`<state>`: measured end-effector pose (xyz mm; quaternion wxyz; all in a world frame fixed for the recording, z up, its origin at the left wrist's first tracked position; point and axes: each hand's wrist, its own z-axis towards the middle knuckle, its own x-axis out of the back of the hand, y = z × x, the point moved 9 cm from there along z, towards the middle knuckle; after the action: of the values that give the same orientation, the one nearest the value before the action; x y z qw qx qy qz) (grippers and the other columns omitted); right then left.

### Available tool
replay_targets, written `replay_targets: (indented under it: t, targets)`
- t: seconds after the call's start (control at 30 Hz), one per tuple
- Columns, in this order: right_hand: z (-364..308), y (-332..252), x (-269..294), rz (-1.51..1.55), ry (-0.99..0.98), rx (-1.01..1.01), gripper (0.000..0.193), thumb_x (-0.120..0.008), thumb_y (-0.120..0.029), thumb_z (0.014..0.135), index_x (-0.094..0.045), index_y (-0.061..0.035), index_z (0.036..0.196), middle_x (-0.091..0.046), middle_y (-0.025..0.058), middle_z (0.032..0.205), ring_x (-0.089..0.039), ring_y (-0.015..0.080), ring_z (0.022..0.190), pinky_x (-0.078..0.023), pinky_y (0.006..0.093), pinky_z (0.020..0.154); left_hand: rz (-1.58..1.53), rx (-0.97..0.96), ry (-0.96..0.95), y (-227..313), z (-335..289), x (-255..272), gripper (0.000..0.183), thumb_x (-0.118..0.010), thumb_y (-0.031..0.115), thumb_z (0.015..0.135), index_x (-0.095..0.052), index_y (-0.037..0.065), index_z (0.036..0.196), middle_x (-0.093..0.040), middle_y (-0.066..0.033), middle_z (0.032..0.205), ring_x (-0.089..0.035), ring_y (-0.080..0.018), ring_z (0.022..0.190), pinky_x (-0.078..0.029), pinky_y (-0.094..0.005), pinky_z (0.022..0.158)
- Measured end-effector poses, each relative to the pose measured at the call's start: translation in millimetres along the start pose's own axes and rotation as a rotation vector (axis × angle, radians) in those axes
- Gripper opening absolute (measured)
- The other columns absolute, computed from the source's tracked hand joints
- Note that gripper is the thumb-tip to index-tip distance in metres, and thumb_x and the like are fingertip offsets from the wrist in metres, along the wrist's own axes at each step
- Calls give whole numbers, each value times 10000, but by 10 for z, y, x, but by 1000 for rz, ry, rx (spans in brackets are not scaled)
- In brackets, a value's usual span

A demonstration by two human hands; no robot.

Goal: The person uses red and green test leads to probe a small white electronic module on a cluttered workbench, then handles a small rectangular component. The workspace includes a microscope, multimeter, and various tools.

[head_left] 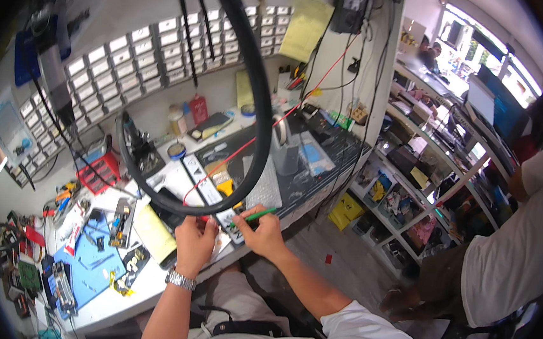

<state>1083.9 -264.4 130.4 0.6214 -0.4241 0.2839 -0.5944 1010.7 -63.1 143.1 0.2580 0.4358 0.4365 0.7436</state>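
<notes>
A slim green tool (260,214) is gripped in the right hand (262,234), at the front edge of a cluttered white desk (114,300); the left hand (194,243) curls nearby, contents hidden. Small drawers (123,56) rise behind.

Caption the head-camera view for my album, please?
Right hand holding a slim green tool, left hand nearby, at a cluttered white workbench.
</notes>
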Motion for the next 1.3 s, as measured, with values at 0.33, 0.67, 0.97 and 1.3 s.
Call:
replay_targets:
  t: [0.33, 0.67, 0.97, 1.3]
  targets:
    - [-54, 317, -107, 78, 2, -87, 302, -916, -221, 955, -706, -5, 929, -757, 87, 805, -715, 135, 730, -557, 299, 683, -9, 51, -56, -183, -26, -21, 170, -756, 86, 1038, -693, -68, 1075, -813, -146, 907, -803, -167, 828, -623, -307, 741]
    - [-35, 171, -131, 1, 3, -41, 324, -929, -256, 943, -716, -11, 930, -754, 80, 787, -710, 139, 708, -558, 304, 681, -118, 81, -15, -159, -38, -2, 174, -788, 111, 979, -721, -49, 991, -801, -163, 826, -787, -223, 702, -605, -351, 690]
    - [-37, 99, -156, -100, -26, -29, 304, -922, -234, 944, -729, 0, 933, -753, 86, 794, -696, 124, 678, -540, 298, 634, -95, 45, -53, -88, -61, -23, 200, -788, 121, 1016, -717, -63, 1051, -816, -145, 872, -797, -172, 762, -611, -311, 704]
    - [-23, 79, -157, -109, -15, 20, 294, -913, -226, 943, -713, -12, 918, -757, 86, 756, -701, 127, 636, -535, 304, 597, 85, -7, -91, 62, -104, -86, 254, -832, 182, 990, -740, -55, 995, -818, -165, 838, -800, -181, 739, -595, -313, 683]
